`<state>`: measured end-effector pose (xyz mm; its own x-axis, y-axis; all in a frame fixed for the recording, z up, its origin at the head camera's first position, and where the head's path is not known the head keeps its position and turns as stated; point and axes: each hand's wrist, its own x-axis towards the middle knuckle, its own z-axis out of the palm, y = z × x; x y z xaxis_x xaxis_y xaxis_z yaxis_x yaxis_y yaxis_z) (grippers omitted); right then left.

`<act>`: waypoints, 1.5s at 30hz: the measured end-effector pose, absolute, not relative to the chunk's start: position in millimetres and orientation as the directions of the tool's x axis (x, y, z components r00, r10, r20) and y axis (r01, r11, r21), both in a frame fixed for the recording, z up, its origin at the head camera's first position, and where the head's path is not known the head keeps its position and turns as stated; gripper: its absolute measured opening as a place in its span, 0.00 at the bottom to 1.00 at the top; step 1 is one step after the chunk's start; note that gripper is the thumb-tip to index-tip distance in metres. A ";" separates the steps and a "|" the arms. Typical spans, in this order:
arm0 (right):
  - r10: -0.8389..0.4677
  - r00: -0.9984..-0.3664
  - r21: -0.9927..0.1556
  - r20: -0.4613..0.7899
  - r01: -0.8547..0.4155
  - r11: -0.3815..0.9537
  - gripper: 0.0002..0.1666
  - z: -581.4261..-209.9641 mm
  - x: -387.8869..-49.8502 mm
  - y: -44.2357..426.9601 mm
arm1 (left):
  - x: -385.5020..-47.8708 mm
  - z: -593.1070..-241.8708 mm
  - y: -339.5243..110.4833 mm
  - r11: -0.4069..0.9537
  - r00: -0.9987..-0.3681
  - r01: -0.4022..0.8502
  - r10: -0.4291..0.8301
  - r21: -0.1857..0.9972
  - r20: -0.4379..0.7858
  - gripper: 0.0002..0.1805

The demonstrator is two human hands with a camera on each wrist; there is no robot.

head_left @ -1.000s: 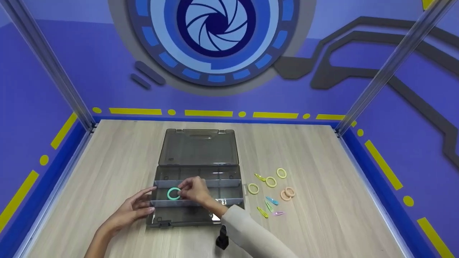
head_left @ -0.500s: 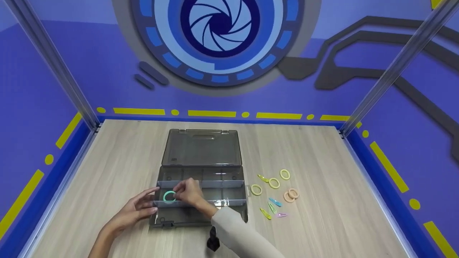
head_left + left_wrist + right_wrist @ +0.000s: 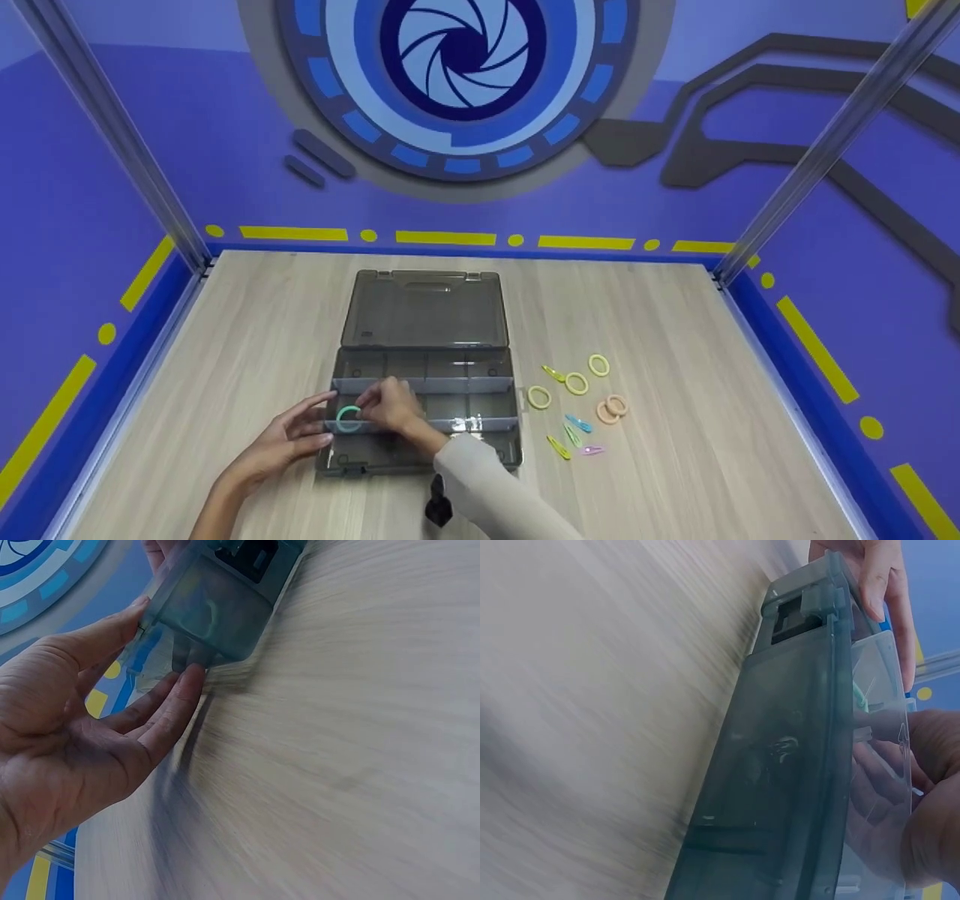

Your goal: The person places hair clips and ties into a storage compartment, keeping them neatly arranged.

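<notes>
A smoky see-through divided box (image 3: 427, 319) lies on the table with its lid folded back. My right hand (image 3: 393, 406) reaches in over its left part and pinches a green hair tie (image 3: 340, 418) between thumb and fingers. The hair tie is at the front divider of the middle row; whether it touches the bottom I cannot tell. My left hand (image 3: 271, 442) rests against the left side of the box, fingers nearly straight, fingertips on the wall (image 3: 217, 611). Through the clear divider (image 3: 881, 671) the right wrist view shows part of the right hand.
Right of the box lie yellow hair ties (image 3: 576, 384), a pair of overlapping peach hair ties (image 3: 607, 413) and several small hair clips in yellow, blue (image 3: 578, 423), green and pink (image 3: 593, 450). Blue panels (image 3: 450, 206) stand behind and beside the table.
My right hand has moved left and slightly toward me with the green hair tie, lowering it to the front divider. The left hand stays against the box. The whole view has shifted slightly.
</notes>
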<state>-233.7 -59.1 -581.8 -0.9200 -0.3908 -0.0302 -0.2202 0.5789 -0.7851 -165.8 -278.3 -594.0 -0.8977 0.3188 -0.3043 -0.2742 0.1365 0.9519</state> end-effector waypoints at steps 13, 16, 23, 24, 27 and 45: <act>-0.456 -0.890 -0.825 0.003 -0.260 0.501 0.06 -570.1 -235.2 -43.6 | -164.6 -590.9 -278.0 0.134 -0.899 -0.267 0.321 0.954 -0.297 0.42; -0.469 -0.883 -0.836 0.034 -0.282 0.470 0.06 -565.1 -236.4 -35.9 | -164.1 -592.0 -277.1 0.144 -0.903 -0.262 0.311 0.954 -0.295 0.41; -0.498 -0.867 -0.892 0.028 -0.247 0.380 0.07 -557.3 -237.4 -7.6 | -162.4 -594.6 -272.2 0.169 -0.910 -0.267 0.279 0.949 -0.306 0.42; -0.505 -0.863 -0.898 0.022 -0.239 0.370 0.07 -555.8 -237.9 -2.9 | -162.5 -594.6 -272.0 0.170 -0.911 -0.269 0.276 0.948 -0.308 0.42; -0.528 -0.849 -0.906 0.025 -0.242 0.347 0.09 -550.2 -240.2 12.1 | -163.2 -593.4 -273.1 0.179 -0.913 -0.267 0.267 0.947 -0.309 0.41; -0.383 -0.922 -0.979 -0.060 -0.022 0.204 0.19 -534.3 -268.4 146.3 | -163.3 -592.3 -277.3 0.154 -0.914 -0.232 0.304 0.960 -0.270 0.42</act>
<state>-268.4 146.3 -534.3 -0.9218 -0.3829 -0.0596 -0.0215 0.2040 -0.9787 -163.3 -277.3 -592.3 -0.9137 0.3041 -0.2697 -0.2321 0.1542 0.9604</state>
